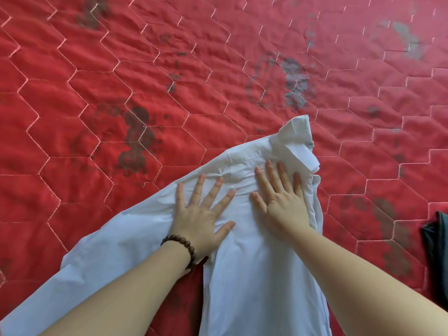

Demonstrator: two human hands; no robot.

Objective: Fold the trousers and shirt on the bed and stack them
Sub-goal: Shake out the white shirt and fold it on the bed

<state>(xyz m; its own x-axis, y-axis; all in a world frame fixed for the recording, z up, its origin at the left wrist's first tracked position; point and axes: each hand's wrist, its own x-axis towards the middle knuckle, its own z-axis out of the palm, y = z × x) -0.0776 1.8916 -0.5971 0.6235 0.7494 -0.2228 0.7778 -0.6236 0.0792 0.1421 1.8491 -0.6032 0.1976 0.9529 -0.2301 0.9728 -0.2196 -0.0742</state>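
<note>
A white shirt point(252, 270) lies on the red bed, its collar point(297, 139) pointing away from me and one sleeve point(101, 258) stretched out to the lower left. My left hand point(201, 214), with a beaded bracelet on the wrist, presses flat on the shirt near the shoulder, fingers spread. Just to its right, below the collar, my right hand point(281, 197) rests flat on the chest. Neither hand grips the cloth. A dark garment point(436, 251), probably the trousers, shows only as a strip at the right edge.
The red quilted bedcover point(169, 81), stitched in hexagons and marked with dark faded patches, fills the view above and to the left of the shirt.
</note>
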